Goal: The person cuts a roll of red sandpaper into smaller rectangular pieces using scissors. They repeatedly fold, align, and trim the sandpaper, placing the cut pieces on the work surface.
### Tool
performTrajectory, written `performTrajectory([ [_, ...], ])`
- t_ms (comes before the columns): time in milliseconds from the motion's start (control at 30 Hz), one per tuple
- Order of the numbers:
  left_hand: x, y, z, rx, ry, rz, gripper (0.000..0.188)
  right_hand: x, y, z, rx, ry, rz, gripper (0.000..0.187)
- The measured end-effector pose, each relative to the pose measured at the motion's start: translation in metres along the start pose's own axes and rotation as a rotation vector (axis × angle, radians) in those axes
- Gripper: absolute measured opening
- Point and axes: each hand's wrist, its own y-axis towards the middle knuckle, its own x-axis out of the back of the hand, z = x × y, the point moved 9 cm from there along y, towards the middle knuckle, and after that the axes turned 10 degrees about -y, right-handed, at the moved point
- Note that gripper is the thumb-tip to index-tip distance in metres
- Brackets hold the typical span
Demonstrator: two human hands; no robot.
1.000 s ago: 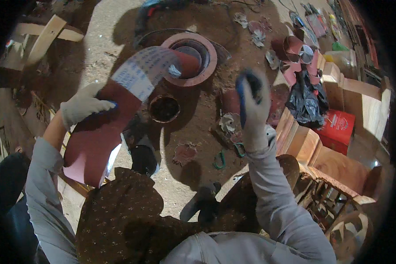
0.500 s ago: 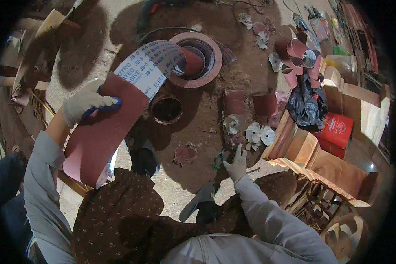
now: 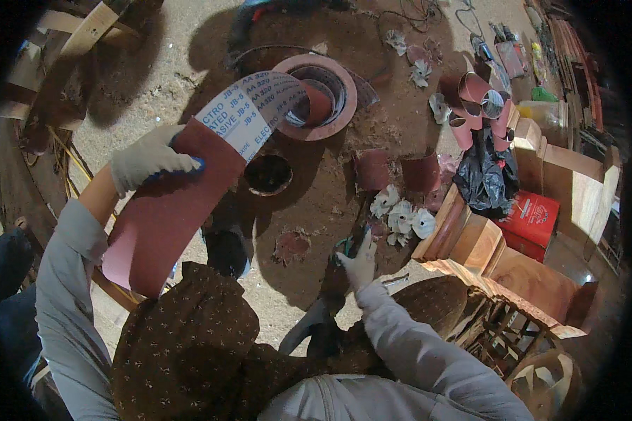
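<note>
Since the earlier frames the right hand point(image 3: 360, 263) has been lowered from above the sandpaper rolls to the sandy floor point(image 3: 154, 77), where it now rests at a pair of green-handled scissors point(image 3: 350, 242). The long strip of reddish-brown sandpaper with a white printed backing point(image 3: 189, 189) has been kept raised in the left hand point(image 3: 144, 160) and has shifted only slightly.

The left grip, in a pale work glove, is clamped on the left edge of the strip, which runs from near the lap up to the big flat coil of the same sandpaper point(image 3: 317, 95) lying on the floor. The right grip is curled down onto the scissor handles; whether the fingers are already through the loops cannot be told.

The step in hand is judged to be the fetching of the cutting tool, with a length already drawn off the coil. For the next move the scissors would need to be fully gripped, lifted and brought across to the strip, which must be held taut. Short sandpaper sleeves point(image 3: 372, 168) and white flap pieces point(image 3: 404, 214) lie just beyond the right hand.
</note>
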Motion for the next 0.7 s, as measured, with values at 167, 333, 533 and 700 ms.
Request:
performTrajectory([
  [167, -0.005, -0.002, 0.002, 0.089, 0.002, 0.01, 0.041, -0.009, -0.018, -0.006, -0.06, 0.092, -0.093, 0.101],
  [333, -0.016, -0.006, -0.001, -0.018, -0.115, 0.018, 0.044, -0.014, -0.024, -0.006, -0.087, -0.097, -0.125, 0.095],
  [533, -0.018, -0.007, 0.008, -0.017, -0.215, 0.06, 0.052, -0.015, -0.017, -0.034, -0.061, 0.132, -0.031, 0.096],
  [700, -0.015, -0.005, 0.004, -0.045, -0.243, 0.037, 0.047, -0.013, -0.011, -0.02, 0.051, 0.224, -0.176, 0.096],
])
